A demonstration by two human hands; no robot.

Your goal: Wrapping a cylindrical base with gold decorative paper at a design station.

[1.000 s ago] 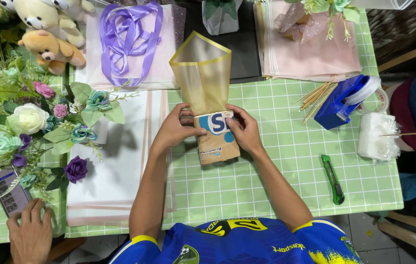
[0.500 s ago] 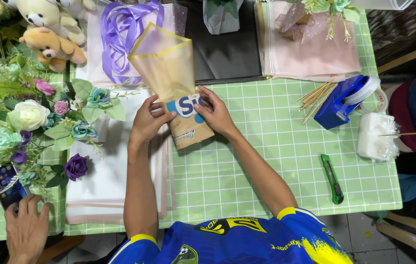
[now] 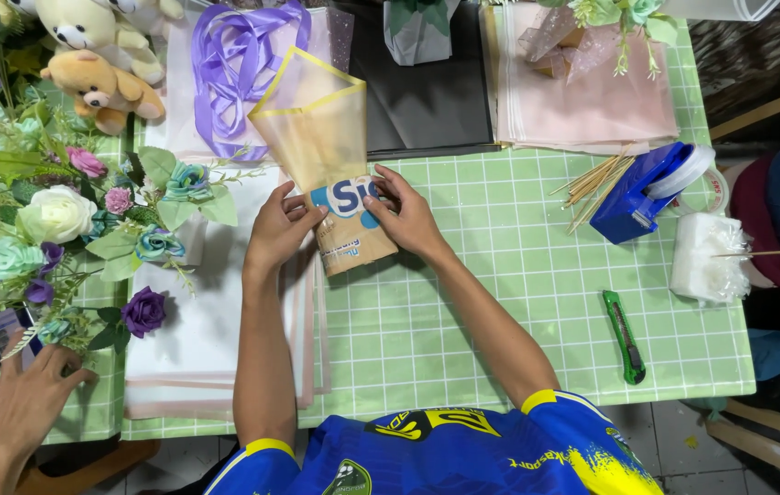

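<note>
1. While both hands work near the middle of the green checked table, they press a cone of sheer yellow wrapping film around a small tan packet.
2. The left hand is curled, fingers and thumb pinching the film's left fold against the packet.
3. The right hand is likewise partly closed, fingertips holding the right fold down on the packet's face.
4. The film looks thin, light and springy; it probably slips and unrolls if released, and creases easily. Its best hold seems the narrow base, where the folds overlap.
5. The packet appears light and fairly stiff, giving the film something to grip against.
6. Toward the table's left edge lie artificial flowers; a purple ribbon sits by the far edge.
7. Another person's hand rests at the near left corner.
</note>
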